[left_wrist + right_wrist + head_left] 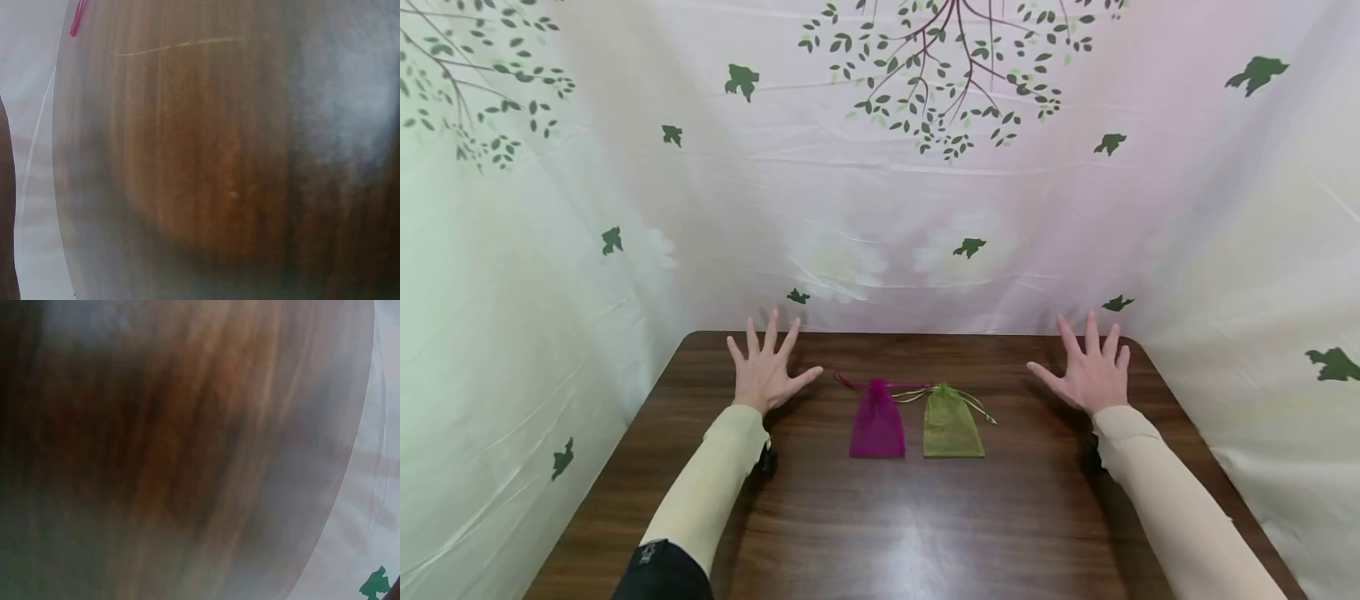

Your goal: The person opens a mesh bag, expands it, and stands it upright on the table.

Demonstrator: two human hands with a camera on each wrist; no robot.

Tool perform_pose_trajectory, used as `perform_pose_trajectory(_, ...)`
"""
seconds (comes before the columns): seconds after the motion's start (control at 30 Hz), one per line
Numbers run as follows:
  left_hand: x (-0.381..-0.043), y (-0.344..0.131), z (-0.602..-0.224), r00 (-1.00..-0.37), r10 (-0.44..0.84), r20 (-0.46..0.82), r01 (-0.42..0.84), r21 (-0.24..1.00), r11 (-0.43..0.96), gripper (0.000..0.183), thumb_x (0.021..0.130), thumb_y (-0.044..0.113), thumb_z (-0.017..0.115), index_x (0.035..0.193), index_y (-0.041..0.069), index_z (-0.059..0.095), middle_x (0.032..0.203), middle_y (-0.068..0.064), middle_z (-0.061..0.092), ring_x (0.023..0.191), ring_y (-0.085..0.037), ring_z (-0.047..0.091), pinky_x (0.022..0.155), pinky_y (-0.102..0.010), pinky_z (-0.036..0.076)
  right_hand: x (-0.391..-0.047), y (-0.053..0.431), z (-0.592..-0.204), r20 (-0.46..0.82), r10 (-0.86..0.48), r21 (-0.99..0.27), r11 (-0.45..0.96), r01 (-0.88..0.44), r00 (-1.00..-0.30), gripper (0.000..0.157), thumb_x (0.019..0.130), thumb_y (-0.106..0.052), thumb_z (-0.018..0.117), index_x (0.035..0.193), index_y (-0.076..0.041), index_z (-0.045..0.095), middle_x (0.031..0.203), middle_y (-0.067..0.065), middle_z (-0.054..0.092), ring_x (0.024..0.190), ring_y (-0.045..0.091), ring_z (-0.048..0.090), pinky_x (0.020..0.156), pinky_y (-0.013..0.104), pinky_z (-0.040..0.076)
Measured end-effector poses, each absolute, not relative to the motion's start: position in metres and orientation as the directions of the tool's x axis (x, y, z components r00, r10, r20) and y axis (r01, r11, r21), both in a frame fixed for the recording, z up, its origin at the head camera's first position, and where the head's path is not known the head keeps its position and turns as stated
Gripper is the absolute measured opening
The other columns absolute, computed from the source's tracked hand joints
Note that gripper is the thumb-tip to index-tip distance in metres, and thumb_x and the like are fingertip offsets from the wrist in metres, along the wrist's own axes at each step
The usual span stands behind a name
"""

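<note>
While both your hands are held out over the far part of the table (910, 517), your left hand (767, 371) has its fingers spread wide and empty, and your right hand (1088, 371) is splayed just as wide, holding nothing; whether either palm touches the wood you cannot tell from here. Between them, well apart from both, lie the magenta pouch (877, 425), nearer your left, and the green pouch (953, 429), nearer your right, flat and side by side with a narrow gap. Their necks are gathered and point away from you, and the magenta cord (848, 382) and green cord (981, 408) run out sideways, meeting or crossing between the necks. In your left wrist view, only a bit of pinkish-red cord shows at the upper edge

Expect both pouches to be very light, limp and rather slippery, with a sheer weave that could snag on a nail. You'd do best to pinch the gathered neck, where the cloth bunches thickest, rather than a thin bottom corner or a loose cord, which might tighten or drag its neighbour
</note>
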State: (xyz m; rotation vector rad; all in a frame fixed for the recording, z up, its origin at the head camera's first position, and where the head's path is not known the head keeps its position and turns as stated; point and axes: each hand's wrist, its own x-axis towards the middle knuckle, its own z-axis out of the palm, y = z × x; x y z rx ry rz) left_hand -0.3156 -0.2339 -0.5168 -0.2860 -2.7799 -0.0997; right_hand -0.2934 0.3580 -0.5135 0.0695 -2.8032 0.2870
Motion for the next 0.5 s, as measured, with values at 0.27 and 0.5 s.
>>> perform_pose_trajectory(0.27, -0.306, -0.232, -0.523, -0.918, 0.195, 0.345, 0.244, 0.105, 0.964, 0.102, 0.089, 0.088, 0.045, 0.169, 0.039, 0.005, 0.177, -0.012, 0.007, 0.156, -0.055, 0.016, 0.115, -0.082, 0.015, -0.283, 0.339, -0.52, 0.313, -0.063, -0.299, 0.94, -0.161, -0.948, 0.099, 0.095, -0.07, 0.059, 0.169, -0.019, 0.019, 0.168, 0.035, 0.016, 0.15, 0.065, 0.013, 0.113, 0.081, 0.018)
perform_pose_trajectory(0.5, -0.291, -0.218, -0.522, -0.922, 0.196, 0.333, 0.286, 0.247, 0.926, 0.091, 0.098, 0.076, 0.045, 0.17, 0.033, 0.01, 0.172, -0.019, 0.023, 0.149, -0.051, 0.035, 0.114, -0.074, 0.031, -0.267, 0.308, -0.513, 0.333, -0.071, -0.455, 0.861, -0.227, -0.94, 0.081, 0.101, -0.048, 0.067, 0.161, -0.005, 0.035, 0.162, 0.033, 0.031, 0.146, 0.058, 0.029, 0.112, 0.076, 0.029)
